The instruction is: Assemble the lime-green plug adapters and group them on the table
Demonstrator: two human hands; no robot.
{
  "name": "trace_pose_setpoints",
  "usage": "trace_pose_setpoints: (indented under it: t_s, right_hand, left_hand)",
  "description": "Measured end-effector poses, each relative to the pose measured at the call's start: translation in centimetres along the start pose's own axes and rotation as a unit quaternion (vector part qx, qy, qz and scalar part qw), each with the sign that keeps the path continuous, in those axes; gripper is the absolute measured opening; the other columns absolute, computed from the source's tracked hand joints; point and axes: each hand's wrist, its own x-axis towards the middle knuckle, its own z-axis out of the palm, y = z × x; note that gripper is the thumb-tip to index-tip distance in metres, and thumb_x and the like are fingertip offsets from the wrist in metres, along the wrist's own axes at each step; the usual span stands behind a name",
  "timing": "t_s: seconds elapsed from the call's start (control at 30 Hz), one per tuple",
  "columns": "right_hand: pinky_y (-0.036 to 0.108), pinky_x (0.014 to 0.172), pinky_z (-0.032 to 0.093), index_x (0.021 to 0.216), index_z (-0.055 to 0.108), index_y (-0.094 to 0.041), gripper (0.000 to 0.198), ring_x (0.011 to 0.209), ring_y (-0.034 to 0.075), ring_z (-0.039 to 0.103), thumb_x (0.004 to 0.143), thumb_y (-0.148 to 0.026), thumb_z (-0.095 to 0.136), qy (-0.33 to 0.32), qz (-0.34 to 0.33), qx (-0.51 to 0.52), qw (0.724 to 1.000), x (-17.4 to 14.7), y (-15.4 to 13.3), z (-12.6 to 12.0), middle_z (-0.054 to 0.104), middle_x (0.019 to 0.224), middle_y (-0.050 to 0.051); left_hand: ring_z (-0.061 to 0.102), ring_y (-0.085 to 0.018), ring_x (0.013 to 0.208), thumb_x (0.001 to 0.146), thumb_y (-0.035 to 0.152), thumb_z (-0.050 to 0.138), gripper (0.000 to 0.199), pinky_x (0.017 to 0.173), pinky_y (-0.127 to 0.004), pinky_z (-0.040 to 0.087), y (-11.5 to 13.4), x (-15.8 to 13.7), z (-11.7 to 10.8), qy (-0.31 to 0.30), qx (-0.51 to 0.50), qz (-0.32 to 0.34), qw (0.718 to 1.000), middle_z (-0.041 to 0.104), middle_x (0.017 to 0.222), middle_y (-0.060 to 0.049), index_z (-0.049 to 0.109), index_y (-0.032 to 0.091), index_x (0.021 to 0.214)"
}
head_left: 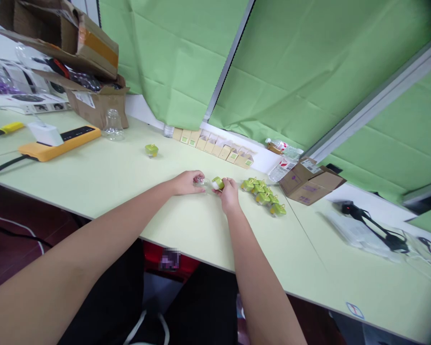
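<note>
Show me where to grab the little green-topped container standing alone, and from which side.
I'd grip the lone container by opposite sides of its green top, coming down from its near right, where the left hand is. It looks upright, top uppermost, and stands apart from the clear jar to its left, so there should be room around it.

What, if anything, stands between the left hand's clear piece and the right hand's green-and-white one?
Nothing visible. The clear piece in the left hand and the green-and-white piece in the right hand are close together, side by side; whether they touch is too small to tell.
</note>
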Motion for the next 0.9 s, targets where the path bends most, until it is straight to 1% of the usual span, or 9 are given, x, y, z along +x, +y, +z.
trace_pose_setpoints:
  t_s: [0.17, 0.27, 0.33, 0.4, 0.5, 0.57, 0.67, 0.77, 0.9]
  right_hand:
    - [0.025, 0.055, 0.056, 0.086, 0.054, -0.020, 0.002, 0.067, 0.014, 0.061, 0.087, -0.022, 0.053, 0.006, 0.139, 0.067, 0.988, 0.0, -0.7, -0.3, 0.062, 0.075, 0.000]
    - [0.025, 0.061, 0.059, 0.088, 0.054, -0.020, 0.004, 0.069, 0.014, 0.063, 0.089, -0.024, 0.055, -0.006, 0.189, 0.136, 0.972, -0.1, -1.4, -0.7, 0.064, 0.076, 0.002]
    - [0.023, 0.065, 0.060, 0.087, 0.056, -0.019, 0.004, 0.071, 0.013, 0.064, 0.088, -0.021, 0.058, -0.017, 0.192, 0.159, 0.968, -0.2, -1.7, -0.8, 0.064, 0.077, 0.003]
    - [0.021, 0.067, 0.059, 0.086, 0.058, -0.017, 0.005, 0.072, 0.012, 0.065, 0.085, -0.013, 0.060, -0.027, 0.181, 0.161, 0.970, -0.3, -1.7, -0.8, 0.065, 0.077, 0.004]
    - [0.018, 0.065, 0.058, 0.083, 0.060, -0.016, 0.012, 0.071, 0.011, 0.065, 0.081, -0.004, 0.061, -0.038, 0.160, 0.151, 0.975, -0.2, -1.4, -0.6, 0.066, 0.077, 0.003]
    - [0.016, 0.059, 0.056, 0.083, 0.060, -0.016, 0.010, 0.069, 0.011, 0.064, 0.082, -0.006, 0.063, -0.045, 0.156, 0.145, 0.976, -0.1, -1.3, -0.6, 0.066, 0.076, 0.004]
    - [0.014, 0.049, 0.051, 0.085, 0.061, -0.016, 0.003, 0.061, 0.010, 0.061, 0.087, -0.015, 0.063, -0.039, 0.169, 0.137, 0.975, 0.0, -1.4, -0.7, 0.064, 0.071, 0.003]
    - [0.014, 0.045, 0.046, 0.085, 0.061, -0.016, 0.010, 0.053, 0.008, 0.056, 0.091, -0.024, 0.060, -0.027, 0.181, 0.135, 0.974, 0.0, -1.7, -0.8, 0.062, 0.067, 0.002]
    - [0.013, 0.044, 0.043, 0.083, 0.059, -0.017, 0.017, 0.050, 0.007, 0.052, 0.093, -0.029, 0.056, -0.032, 0.186, 0.136, 0.972, -0.1, -1.8, -0.8, 0.061, 0.065, 0.000]
  left_hand:
    - [0.060, -0.019, 0.086, 0.065, 0.049, 0.074, 0.051, 0.079, -0.031, 0.047, 0.2, 0.0, 0.0, 0.001, -0.004, -0.007, 1.000, 0.066, 0.094, -0.004, 0.063, 0.020, 0.105]
    - [0.060, -0.019, 0.087, 0.065, 0.049, 0.074, 0.052, 0.079, -0.031, 0.047, 0.4, -0.1, -0.1, -0.003, -0.004, -0.013, 1.000, 0.066, 0.096, -0.005, 0.062, 0.020, 0.106]
    - [0.061, -0.020, 0.088, 0.065, 0.051, 0.074, 0.053, 0.080, -0.031, 0.047, 0.4, -0.1, -0.1, -0.002, -0.006, -0.016, 1.000, 0.066, 0.097, -0.005, 0.062, 0.020, 0.106]
    - [0.061, -0.020, 0.088, 0.065, 0.052, 0.074, 0.053, 0.080, -0.032, 0.047, 0.3, -0.1, -0.1, -0.002, -0.008, -0.014, 1.000, 0.066, 0.097, -0.005, 0.063, 0.020, 0.106]
    - [0.061, -0.020, 0.088, 0.065, 0.052, 0.074, 0.053, 0.080, -0.032, 0.047, 0.2, -0.1, -0.1, 0.000, -0.008, -0.007, 1.000, 0.067, 0.097, -0.005, 0.063, 0.020, 0.106]
    - [0.061, -0.020, 0.089, 0.065, 0.052, 0.074, 0.053, 0.080, -0.032, 0.047, 0.2, -0.1, -0.1, 0.001, -0.010, -0.007, 1.000, 0.067, 0.097, -0.005, 0.063, 0.020, 0.106]
    - [0.062, -0.020, 0.088, 0.064, 0.052, 0.074, 0.053, 0.081, -0.032, 0.047, 0.3, -0.1, -0.1, 0.002, -0.010, -0.014, 1.000, 0.067, 0.096, -0.005, 0.063, 0.020, 0.106]
    - [0.062, -0.020, 0.088, 0.064, 0.052, 0.074, 0.053, 0.081, -0.032, 0.048, 0.4, -0.1, -0.1, 0.003, -0.004, -0.024, 1.000, 0.066, 0.096, -0.005, 0.063, 0.021, 0.106]
    - [0.062, -0.020, 0.090, 0.065, 0.051, 0.073, 0.052, 0.083, -0.032, 0.048, 0.4, -0.1, -0.1, -0.001, 0.000, -0.025, 1.000, 0.066, 0.098, -0.005, 0.062, 0.021, 0.106]
